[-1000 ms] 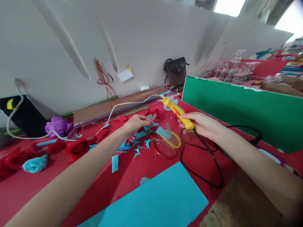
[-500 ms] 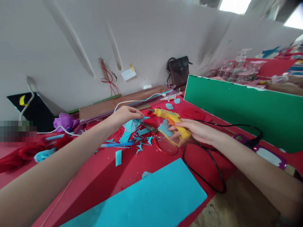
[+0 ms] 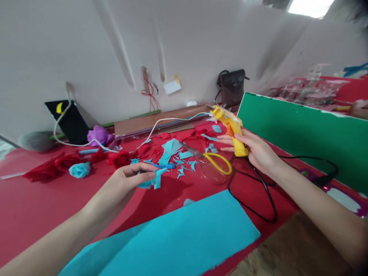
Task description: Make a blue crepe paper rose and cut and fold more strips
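My right hand (image 3: 254, 147) is wrapped round the handle of a yellow glue gun (image 3: 235, 128), held above the table with its nozzle up and to the left. My left hand (image 3: 133, 178) pinches some light-blue paper pieces (image 3: 157, 178) that hang below the fingertips. Between the hands lie a pair of scissors (image 3: 217, 163) with a yellow handle loop, blades toward the scattered blue paper scraps (image 3: 171, 151). A blue pen (image 3: 163, 165) lies just past my left fingertips. Nearest to me is a large sheet of light-blue paper (image 3: 178, 237).
Red paper roses (image 3: 67, 163), a blue rose (image 3: 79, 170) and a purple one (image 3: 100, 135) lie at the left. A green board (image 3: 301, 134) stands at the right, near a purple power strip (image 3: 342, 197). The gun's black cord (image 3: 273, 203) loops over the table.
My left hand has come down and nearer with blue paper in its fingers, away from the scissors. My right hand has lifted the glue gun up and to the right. The view has shifted left.
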A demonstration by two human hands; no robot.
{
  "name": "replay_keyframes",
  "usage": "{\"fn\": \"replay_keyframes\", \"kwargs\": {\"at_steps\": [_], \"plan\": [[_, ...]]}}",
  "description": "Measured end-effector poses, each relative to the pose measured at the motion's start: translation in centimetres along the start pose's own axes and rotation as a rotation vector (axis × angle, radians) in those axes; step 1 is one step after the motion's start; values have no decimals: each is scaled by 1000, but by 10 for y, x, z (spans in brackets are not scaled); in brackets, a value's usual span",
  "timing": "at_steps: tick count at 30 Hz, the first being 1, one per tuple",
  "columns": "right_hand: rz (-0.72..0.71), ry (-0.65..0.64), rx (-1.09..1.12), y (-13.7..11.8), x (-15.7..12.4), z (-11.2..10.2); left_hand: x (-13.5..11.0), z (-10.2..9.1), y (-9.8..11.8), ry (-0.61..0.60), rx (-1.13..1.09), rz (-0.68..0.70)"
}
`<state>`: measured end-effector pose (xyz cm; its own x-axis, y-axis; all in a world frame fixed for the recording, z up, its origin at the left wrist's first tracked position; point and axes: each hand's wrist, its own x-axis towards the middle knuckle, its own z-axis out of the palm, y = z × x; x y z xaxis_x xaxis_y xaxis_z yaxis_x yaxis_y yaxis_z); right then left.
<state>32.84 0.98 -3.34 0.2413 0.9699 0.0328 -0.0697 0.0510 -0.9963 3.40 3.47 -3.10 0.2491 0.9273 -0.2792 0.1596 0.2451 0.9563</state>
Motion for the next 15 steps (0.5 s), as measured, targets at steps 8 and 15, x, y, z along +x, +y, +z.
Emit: {"fn": "replay_keyframes", "kwargs": {"at_steps": [8, 15], "plan": [[-79, 22, -369, 24, 7, -1, -11, -7, -9, -12, -197, 9], [-116, -77, -456, 6, -21, 17, -23, -6, -11, -24, -150, 53]]}}
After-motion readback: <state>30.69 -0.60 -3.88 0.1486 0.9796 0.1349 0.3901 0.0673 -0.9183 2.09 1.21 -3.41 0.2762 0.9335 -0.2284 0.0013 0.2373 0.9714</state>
